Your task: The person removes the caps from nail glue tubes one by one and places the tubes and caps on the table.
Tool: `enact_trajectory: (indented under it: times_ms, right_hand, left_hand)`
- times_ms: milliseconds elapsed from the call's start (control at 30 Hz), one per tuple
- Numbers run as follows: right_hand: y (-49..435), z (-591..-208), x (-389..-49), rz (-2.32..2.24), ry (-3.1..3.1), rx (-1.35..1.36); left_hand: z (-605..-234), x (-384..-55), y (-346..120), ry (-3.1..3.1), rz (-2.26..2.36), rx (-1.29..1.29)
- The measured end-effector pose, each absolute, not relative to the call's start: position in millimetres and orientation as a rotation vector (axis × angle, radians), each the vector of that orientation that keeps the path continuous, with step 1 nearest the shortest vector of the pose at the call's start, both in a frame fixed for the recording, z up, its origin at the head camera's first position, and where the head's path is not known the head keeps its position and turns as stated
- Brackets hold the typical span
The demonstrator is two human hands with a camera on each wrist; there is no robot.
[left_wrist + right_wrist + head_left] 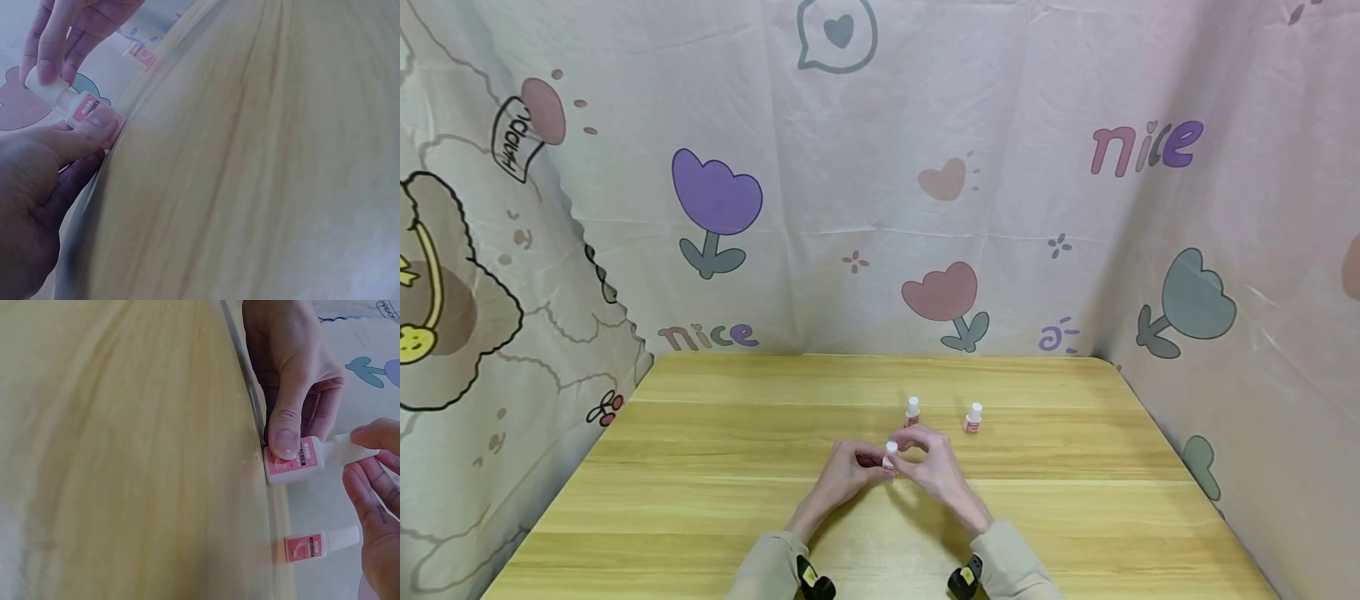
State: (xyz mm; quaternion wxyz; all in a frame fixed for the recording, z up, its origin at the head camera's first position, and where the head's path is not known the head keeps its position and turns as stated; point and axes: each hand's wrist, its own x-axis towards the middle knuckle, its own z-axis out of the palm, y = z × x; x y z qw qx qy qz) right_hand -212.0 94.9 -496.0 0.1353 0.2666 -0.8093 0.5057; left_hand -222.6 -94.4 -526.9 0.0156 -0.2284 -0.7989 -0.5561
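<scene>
A small white bottle [890, 457] with a pink label stands upright on the wooden table, between both hands. My left hand [846, 473] grips its body low down, the thumb lying across the pink label [291, 459] in the right wrist view. From the other side, my right hand [934, 463] pinches the white cap [353, 450] between thumb and fingers. A pale neck shows between cap and body in both wrist views.
Two more bottles of the same kind stand upright beyond the hands: one bottle [913, 411] just behind the right hand, another bottle [973, 418] farther right. A printed cloth [842, 208] hangs behind the wooden table [737, 417] and along its sides.
</scene>
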Motion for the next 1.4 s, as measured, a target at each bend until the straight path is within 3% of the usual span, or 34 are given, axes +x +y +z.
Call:
enact_trajectory:
  times_ms: [1400]
  right_hand:
    - [100,-486,-210,1.661,-2.193,0.773]
  left_hand:
    - [-526,-220,-92,-2.514,-1.689,-0.663]
